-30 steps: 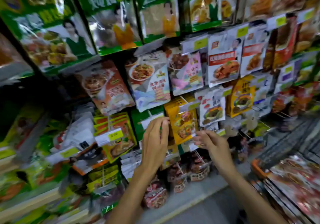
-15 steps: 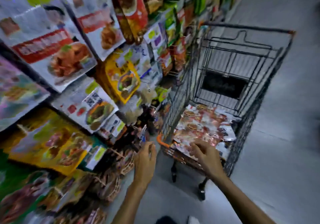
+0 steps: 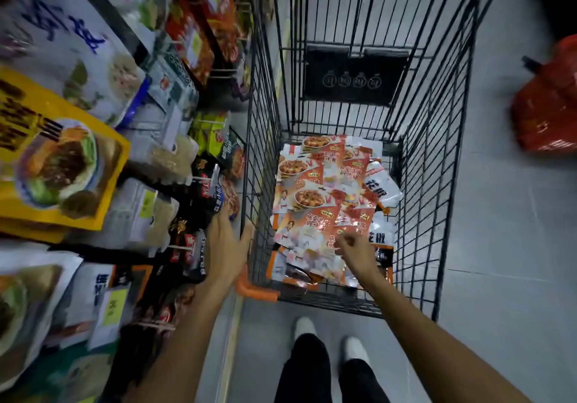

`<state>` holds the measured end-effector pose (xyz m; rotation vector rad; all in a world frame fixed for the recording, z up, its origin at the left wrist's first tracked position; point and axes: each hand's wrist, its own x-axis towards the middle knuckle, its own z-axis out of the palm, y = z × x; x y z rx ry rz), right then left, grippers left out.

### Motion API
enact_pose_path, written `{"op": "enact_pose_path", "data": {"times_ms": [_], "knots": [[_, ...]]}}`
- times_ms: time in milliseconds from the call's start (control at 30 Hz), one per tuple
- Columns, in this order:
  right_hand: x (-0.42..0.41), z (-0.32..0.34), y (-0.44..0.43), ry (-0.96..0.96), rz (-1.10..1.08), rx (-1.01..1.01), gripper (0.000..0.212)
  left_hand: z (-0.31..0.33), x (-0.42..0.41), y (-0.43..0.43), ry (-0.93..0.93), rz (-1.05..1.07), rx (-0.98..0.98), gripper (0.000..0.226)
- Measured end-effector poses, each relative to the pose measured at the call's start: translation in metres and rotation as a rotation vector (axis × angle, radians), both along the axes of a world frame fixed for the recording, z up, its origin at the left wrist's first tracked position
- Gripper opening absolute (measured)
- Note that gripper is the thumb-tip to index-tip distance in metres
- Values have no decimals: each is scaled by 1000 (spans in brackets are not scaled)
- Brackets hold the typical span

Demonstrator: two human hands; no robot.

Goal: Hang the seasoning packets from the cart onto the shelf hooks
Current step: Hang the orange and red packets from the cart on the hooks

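Since half a second ago my view has swung down over the cart and the right hand has dropped in above the heap. The left hand is flat and relaxed, holding nothing, with its thumb at the near-left rim of the black wire shopping cart. The right hand's fingers curl onto the glossy orange-and-white seasoning packets on the cart floor; I cannot tell whether one is pinched. I'd lift a single top packet by its corner, ready for the white shelf hooks on the left.
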<state>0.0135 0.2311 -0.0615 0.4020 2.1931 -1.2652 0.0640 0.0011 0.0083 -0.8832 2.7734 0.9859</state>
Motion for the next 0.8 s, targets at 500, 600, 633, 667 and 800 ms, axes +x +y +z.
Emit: {"op": "enact_pose_path", "data": {"times_ms": [500,600,633,667,800], "knots": [[-47,-117,-76,-260,-284,181,39,-67,-23,-16,23,-79,98,47],[-45,-113,-79,-221,-310,144,18,-64,-23,-16,88,-102,79,33],[-44,-111,-78,-188,-315,118,13,-61,-23,-16,115,-113,74,28],[-43,-107,-76,-153,-327,84,10,-59,-23,-16,128,-123,70,26],[-38,-81,-59,-15,-370,-27,11,-47,-22,-17,86,-149,47,27]]}}
